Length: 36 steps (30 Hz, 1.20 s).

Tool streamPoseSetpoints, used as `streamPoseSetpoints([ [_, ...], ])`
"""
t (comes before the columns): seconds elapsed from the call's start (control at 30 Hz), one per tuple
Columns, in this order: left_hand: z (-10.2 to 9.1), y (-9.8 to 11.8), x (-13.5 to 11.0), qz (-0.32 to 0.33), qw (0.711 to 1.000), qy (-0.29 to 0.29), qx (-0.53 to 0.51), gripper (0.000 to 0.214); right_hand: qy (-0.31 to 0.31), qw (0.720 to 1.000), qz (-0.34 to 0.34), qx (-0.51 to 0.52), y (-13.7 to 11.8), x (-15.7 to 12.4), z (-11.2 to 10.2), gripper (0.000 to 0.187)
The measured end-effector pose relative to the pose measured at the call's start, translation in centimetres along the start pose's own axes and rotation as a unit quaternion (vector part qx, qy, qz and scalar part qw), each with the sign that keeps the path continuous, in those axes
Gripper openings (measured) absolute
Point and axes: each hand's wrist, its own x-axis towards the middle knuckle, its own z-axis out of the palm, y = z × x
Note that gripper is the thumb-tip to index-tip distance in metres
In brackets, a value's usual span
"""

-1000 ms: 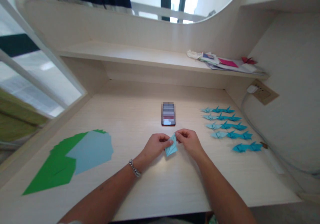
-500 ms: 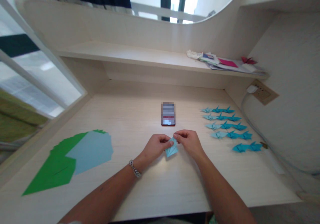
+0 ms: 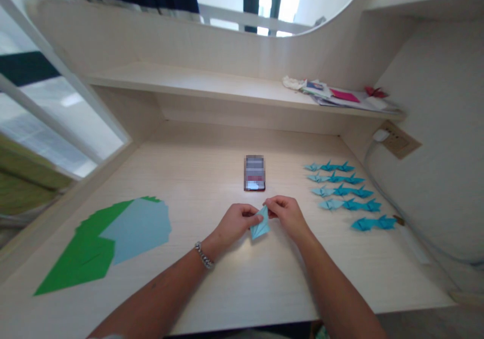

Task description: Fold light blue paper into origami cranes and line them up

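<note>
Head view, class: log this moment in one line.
left hand: holds folded paper; right hand: at its top corner; phone: beyond hands; blue paper figures: right side

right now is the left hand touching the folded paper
Touching: the head view shows the left hand pinching the folded paper, thumb on top.

desk with phone, paper, cranes
</note>
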Motion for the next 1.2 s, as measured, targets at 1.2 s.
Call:
streamPoseSetpoints([
  [1.2, -0.7, -0.4, 0.6, 0.024, 0.989, 0.062, -0.129, 0.046, -0.056, 0.998, 0.0, 0.014, 1.1, 0.1, 1.1, 0.033],
])
